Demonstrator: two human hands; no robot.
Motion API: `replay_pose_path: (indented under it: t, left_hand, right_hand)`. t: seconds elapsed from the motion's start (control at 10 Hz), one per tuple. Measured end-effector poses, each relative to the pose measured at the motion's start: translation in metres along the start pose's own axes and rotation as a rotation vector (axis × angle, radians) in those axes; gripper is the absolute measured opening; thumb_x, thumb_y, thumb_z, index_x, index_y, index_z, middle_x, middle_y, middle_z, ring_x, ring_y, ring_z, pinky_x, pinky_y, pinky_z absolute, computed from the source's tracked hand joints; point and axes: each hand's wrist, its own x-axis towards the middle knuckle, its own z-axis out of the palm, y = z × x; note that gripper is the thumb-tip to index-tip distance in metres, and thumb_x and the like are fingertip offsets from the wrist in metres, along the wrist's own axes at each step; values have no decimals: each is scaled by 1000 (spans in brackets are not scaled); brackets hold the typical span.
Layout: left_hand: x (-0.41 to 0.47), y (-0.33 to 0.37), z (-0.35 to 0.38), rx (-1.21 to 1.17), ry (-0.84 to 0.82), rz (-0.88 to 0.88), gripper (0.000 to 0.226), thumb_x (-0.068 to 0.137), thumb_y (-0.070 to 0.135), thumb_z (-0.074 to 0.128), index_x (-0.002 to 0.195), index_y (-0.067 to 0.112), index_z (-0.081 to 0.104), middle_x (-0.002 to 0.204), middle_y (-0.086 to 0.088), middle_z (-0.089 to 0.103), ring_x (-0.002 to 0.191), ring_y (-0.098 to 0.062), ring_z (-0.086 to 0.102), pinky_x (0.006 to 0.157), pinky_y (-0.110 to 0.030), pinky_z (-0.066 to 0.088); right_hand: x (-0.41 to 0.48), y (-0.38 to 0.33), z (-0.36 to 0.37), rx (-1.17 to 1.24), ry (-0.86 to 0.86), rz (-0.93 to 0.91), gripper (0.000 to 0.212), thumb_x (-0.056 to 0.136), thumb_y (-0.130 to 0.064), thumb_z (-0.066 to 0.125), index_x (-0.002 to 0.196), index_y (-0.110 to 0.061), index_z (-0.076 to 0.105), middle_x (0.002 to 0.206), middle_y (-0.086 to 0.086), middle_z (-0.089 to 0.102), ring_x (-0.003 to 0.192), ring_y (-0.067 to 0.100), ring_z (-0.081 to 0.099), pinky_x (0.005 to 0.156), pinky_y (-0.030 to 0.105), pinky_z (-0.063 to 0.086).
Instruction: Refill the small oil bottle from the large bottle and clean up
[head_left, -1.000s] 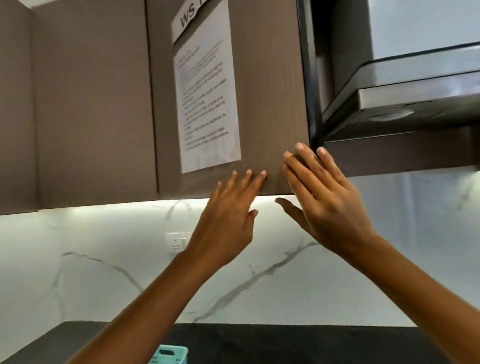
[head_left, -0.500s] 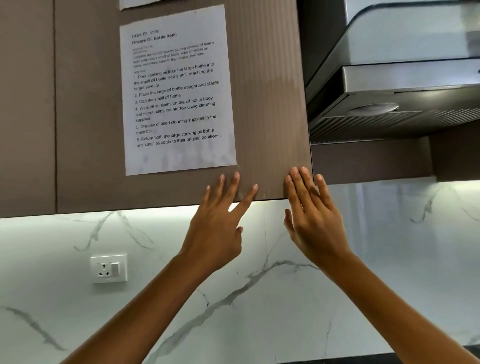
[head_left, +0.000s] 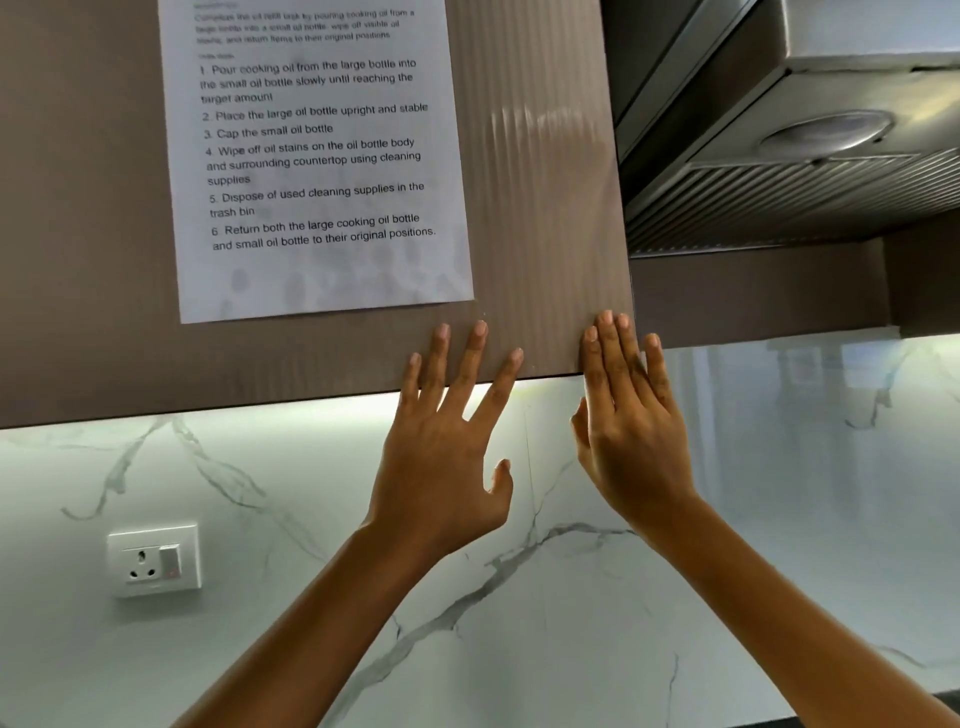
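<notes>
Most of the frame is taken up by a marble wall (head_left: 779, 519), with a brown cabinet door (head_left: 545, 208) above it and a steel range hood (head_left: 779, 182) just to its right. A printed sheet (head_left: 322, 156) of steps is stuck on the door. The left hand (head_left: 441, 467) is laid flat, fingers spread wide, tips on the door's bottom edge. The right hand (head_left: 631, 441) is pressed flat at the door's lower right corner, fingers straight and together. Nothing is gripped. A socket (head_left: 153, 560) is set low left. Where the oil bottle sits can't be told.
</notes>
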Motion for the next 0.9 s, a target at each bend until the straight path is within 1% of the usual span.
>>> replay_pose_path:
  t: [0.2, 0.3, 0.4, 0.5, 0.6, 0.7, 0.8, 0.9]
  left_hand:
    - [-1, -3, 9, 43, 43, 14, 89, 73, 51, 53, 147, 22, 14, 155, -14, 10, 141, -39, 6, 113, -52, 11]
    - [-2, -2, 7, 52, 20, 9, 90, 73, 51, 56, 147, 22, 14, 155, -14, 10, 141, -39, 5, 113, -52, 7]
    - [-2, -2, 3, 36, -16, 3, 90, 74, 50, 56, 147, 23, 11, 155, -13, 6, 142, -37, 1, 114, -50, 3]
    - [-1, -1, -6, -33, -75, -23, 85, 79, 43, 55, 147, 26, 7, 156, -10, 1, 142, -33, -5, 115, -46, 0]
    - [-7, 2, -19, -79, -104, -43, 83, 79, 37, 58, 147, 24, 12, 156, -11, 4, 143, -33, -1, 115, -46, 3]
    - [-26, 7, -47, -99, -108, -105, 83, 77, 35, 61, 146, 21, 17, 155, -12, 8, 143, -35, 3, 114, -48, 2]
    - [-43, 7, -69, -110, -97, -152, 82, 78, 37, 62, 146, 20, 18, 155, -12, 11, 142, -36, 5, 113, -49, -1]
    - [-65, 6, -104, -126, -68, -237, 80, 79, 40, 58, 145, 19, 18, 154, -12, 12, 142, -36, 5, 112, -49, -2]
  right_hand:
    - [0, -1, 1, 8, 8, 11, 57, 81, -6, 70, 130, 8, 46, 135, 24, 47, 128, 38, 41, 108, 47, 23]
    - [1, -4, -6, 27, -46, 28, 60, 79, -6, 71, 131, 8, 44, 136, 24, 45, 128, 38, 40, 108, 47, 23]
    - [3, -5, -14, 39, -110, 38, 62, 79, -9, 72, 131, 9, 43, 137, 25, 45, 128, 39, 40, 107, 48, 23]
    - [10, -8, -30, 68, -251, 59, 65, 81, -15, 70, 133, 9, 40, 139, 26, 40, 131, 41, 36, 109, 48, 20]
    - [16, -12, -44, 126, -331, 83, 67, 83, -19, 68, 135, 8, 37, 142, 26, 37, 133, 42, 31, 110, 48, 15]
    - [16, -23, -73, 195, -388, 93, 67, 84, -20, 66, 137, 7, 35, 144, 25, 34, 135, 42, 28, 111, 47, 9]
    - [10, -35, -96, 237, -402, 81, 68, 87, -22, 62, 140, 4, 29, 147, 24, 28, 138, 40, 22, 111, 45, 4]
    - [5, -50, -134, 308, -403, 95, 70, 86, -22, 63, 141, 3, 28, 148, 22, 27, 138, 40, 20, 110, 45, 3]
